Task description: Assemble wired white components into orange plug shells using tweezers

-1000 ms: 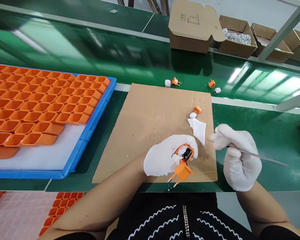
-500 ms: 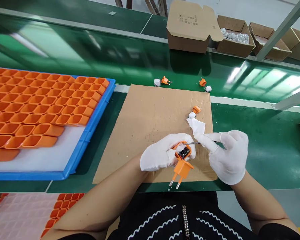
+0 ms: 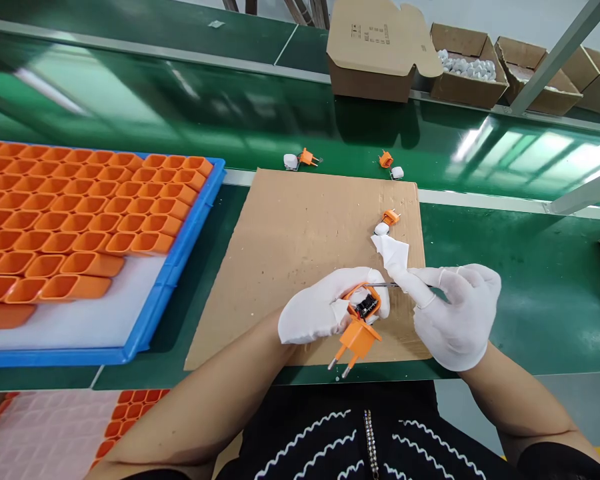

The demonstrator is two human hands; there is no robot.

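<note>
White-gloved, my left hand is wrapped round an orange housing, which has a dark circuit board inside. An orange two-pin plug hangs at the housing's near side, its pins pointing down-left. My right hand, also gloved, pinches a thin metal tool whose tip reaches the housing's far edge. A loose white flap sticks out at the right fingertips. Just beyond it, a small orange plug with a white part lies on the cardboard sheet.
At the left is a blue tray with rows of orange housings. Two plug-and-white-part pairs sit on the green surface beyond the cardboard. Cardboard boxes line the back right, near a metal post.
The two far plug pairs have moved left on the green surface. The orange plug at my left hand has swung slightly left. Both hands keep their grips.
</note>
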